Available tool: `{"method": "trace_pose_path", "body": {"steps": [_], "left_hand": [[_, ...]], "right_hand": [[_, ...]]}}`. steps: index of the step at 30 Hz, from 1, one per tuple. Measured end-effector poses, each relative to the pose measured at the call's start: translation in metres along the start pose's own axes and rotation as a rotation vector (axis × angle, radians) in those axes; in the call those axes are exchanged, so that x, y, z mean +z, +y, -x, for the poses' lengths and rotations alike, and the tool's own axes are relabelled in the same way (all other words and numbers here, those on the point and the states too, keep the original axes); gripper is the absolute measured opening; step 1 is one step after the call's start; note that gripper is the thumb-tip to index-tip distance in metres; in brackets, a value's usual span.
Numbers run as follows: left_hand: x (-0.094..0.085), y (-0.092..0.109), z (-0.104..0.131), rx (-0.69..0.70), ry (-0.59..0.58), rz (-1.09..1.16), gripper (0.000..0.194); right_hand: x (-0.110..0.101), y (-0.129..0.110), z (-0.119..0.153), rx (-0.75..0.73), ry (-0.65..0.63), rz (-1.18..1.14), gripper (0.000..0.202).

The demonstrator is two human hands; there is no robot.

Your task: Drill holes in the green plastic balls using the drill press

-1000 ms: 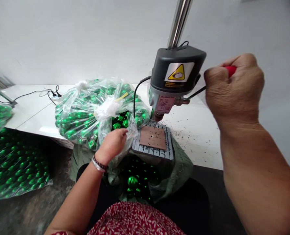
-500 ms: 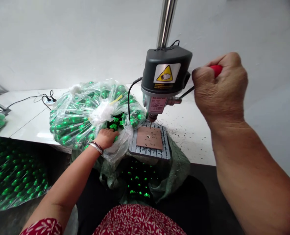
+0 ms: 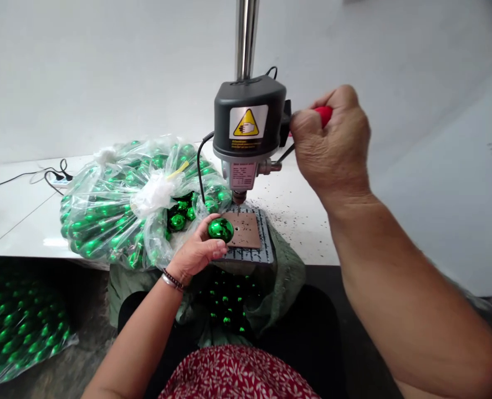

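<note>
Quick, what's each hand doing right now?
Left hand: closed on a shiny green ball.
Right hand: closed around the red-ended lever of the drill press.

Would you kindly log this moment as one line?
left hand: holds green ball; right hand: grips red handle; drill: above brown board

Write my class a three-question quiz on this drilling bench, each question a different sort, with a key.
1. Multiple choice: what does the left hand hold?
A) a black plug
B) a green ball
C) a yellow tie

2. True or false: the right hand grips the red knob on the lever of the drill press.

3. Fill in: the warning sticker shows a triangle coloured ____.

Key: 1 B; 2 true; 3 yellow.
</note>
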State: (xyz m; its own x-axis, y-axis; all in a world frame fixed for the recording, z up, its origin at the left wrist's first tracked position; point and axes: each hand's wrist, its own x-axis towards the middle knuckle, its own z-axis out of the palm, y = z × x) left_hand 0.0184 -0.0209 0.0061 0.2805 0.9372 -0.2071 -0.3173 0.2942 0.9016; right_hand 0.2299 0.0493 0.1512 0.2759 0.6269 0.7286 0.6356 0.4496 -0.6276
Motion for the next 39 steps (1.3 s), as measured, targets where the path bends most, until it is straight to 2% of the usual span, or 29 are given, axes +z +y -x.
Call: {"method": "trace_pose_path", "body": {"steps": [2,7,9,11,16,31,39], "left_hand": [[0.003,-0.006,-0.007,0.013,0.068,-0.136,0.085],[0.008,-0.004,-0.020,0.128,0.195,-0.674,0.058],[0.008,-0.002,-0.024,0.179,0.221,-0.782,0.052],[0.007,-0.002,-0.030,0.151,0.216,-0.741,0.046],[0.004,-0.004,-0.048,-0.033,0.164,-0.457,0.032],[0.016,-0.004,-0.062,-0.025,0.232,-0.530,0.053],[0.021,-0.003,-0.067,-0.067,0.267,-0.537,0.052]], "right_hand": [[-0.001,-0.003,0.000,0.011,-0.003,-0.005,0.013],[-0.002,-0.008,0.002,0.035,-0.009,-0.041,0.014],[-0.003,-0.008,0.002,0.030,-0.017,-0.067,0.015],[-0.003,-0.009,0.002,0.040,-0.025,-0.067,0.015],[-0.004,-0.012,0.001,0.089,-0.045,-0.014,0.015],[-0.006,-0.015,-0.002,0.101,-0.078,0.008,0.017],[-0.007,-0.017,-0.003,0.098,-0.093,0.022,0.017]]}}
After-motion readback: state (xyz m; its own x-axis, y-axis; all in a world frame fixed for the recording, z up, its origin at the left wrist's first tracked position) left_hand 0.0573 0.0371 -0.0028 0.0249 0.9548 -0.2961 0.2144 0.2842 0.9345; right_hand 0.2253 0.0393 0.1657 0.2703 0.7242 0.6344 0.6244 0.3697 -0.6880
